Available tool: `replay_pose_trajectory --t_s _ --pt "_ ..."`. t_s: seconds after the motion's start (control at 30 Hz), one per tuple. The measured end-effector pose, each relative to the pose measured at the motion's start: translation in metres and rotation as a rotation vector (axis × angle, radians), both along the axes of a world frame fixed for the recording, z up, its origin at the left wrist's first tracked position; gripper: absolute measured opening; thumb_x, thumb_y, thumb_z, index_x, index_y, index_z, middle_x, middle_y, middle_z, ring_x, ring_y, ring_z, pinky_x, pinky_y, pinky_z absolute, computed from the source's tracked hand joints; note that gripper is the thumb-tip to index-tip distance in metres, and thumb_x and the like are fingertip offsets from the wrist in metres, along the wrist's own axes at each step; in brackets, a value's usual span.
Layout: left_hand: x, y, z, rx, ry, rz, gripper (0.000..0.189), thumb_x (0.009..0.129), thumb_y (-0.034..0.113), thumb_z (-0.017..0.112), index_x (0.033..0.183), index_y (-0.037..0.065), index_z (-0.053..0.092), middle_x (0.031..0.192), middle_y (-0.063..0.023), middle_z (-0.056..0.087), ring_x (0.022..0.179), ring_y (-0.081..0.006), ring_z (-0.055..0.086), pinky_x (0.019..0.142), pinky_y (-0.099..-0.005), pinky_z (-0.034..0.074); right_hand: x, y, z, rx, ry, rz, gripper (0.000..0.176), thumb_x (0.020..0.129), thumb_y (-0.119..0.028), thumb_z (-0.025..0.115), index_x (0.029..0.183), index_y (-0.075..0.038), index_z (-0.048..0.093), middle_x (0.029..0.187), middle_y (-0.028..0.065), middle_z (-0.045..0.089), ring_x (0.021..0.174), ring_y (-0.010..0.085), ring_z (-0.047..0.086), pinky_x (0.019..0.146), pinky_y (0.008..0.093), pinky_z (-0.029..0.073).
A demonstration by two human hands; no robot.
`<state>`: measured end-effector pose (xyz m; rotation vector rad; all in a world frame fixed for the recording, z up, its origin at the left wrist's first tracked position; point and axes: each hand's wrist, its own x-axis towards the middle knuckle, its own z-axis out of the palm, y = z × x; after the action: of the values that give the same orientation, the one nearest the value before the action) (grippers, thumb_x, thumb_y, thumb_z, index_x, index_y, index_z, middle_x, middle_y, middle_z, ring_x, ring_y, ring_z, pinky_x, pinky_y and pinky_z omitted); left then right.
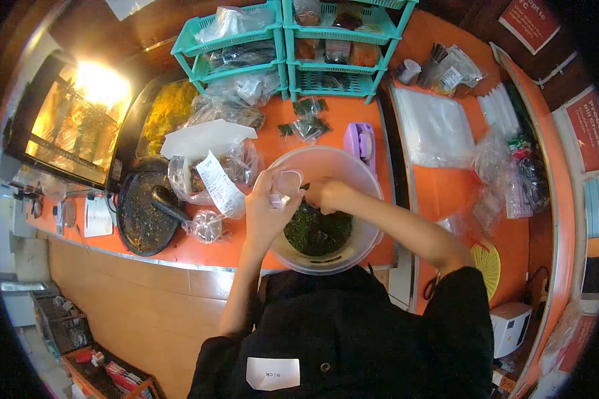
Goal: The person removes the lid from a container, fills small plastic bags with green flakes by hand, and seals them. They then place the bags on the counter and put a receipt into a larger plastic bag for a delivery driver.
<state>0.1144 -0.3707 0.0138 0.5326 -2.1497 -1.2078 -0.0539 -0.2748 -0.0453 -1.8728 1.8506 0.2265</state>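
Head view: the left hand (267,206) gripped a small clear bag (287,183) above the bowl (363,174). The right hand (327,194), bunched, seemingly pinched dark leaves (316,233) beside it. The light, flimsy, slippery film looked best held at its rim.

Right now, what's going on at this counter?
Someone is working over a large clear bowl of dark green leaves on the orange counter. The left hand holds a small clear bag above the bowl; the right hand is at its mouth. A stone mortar sits to the left.
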Motion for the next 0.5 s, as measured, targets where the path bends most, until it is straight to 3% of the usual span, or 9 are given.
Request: replay_pose_trajectory --t_s 0.13,0.37,0.43,0.5 --pt "-0.001 0.001 -0.004 0.000 0.032 0.012 0.050 0.077 0.013 0.082 0.123 0.009 0.064 0.099 -0.0131 0.073 0.086 -0.0177 0.069 0.076 -0.0313 0.053 0.011 -0.010 -0.002 0.176 0.307 0.273 0.024 0.067 -0.014 0.081 0.089 -0.008 0.076 0.103 0.0109 0.075 0.097 0.0320 0.072 0.082 0.0450 0.058" --pt "-0.001 0.000 -0.010 -0.028 0.021 -0.005 0.048 0.080 0.014 0.081 0.124 0.008 0.063 0.103 -0.0138 0.075 0.092 -0.0215 0.073 0.079 -0.0329 0.055 0.010 -0.003 -0.046 0.145 0.217 0.430 0.026 0.065 -0.016 0.083 0.089 -0.008 0.074 0.096 0.0116 0.074 0.095 0.0323 0.072 0.079 0.0464 0.059" --pt "0.000 0.000 -0.009 -0.005 0.017 -0.015 0.047 0.080 0.013 0.080 0.124 0.008 0.063 0.104 -0.0131 0.075 0.093 -0.0214 0.073 0.080 -0.0329 0.055 0.009 0.003 -0.040 0.095 0.219 0.441 0.026 0.067 -0.014 0.081 0.092 -0.009 0.074 0.097 0.0122 0.074 0.094 0.0330 0.072 0.077 0.0470 0.058" --pt "0.001 -0.001 -0.008 0.005 0.017 -0.020 0.046 0.081 0.012 0.080 0.124 0.008 0.063 0.104 -0.0126 0.075 0.093 -0.0210 0.073 0.080 -0.0329 0.055 0.009 -0.003 -0.029 0.214 0.146 0.375 0.026 0.067 -0.011 0.076 0.093 -0.012 0.073 0.093 0.0124 0.070 0.092 0.0335 0.070 0.075 0.0477 0.057"
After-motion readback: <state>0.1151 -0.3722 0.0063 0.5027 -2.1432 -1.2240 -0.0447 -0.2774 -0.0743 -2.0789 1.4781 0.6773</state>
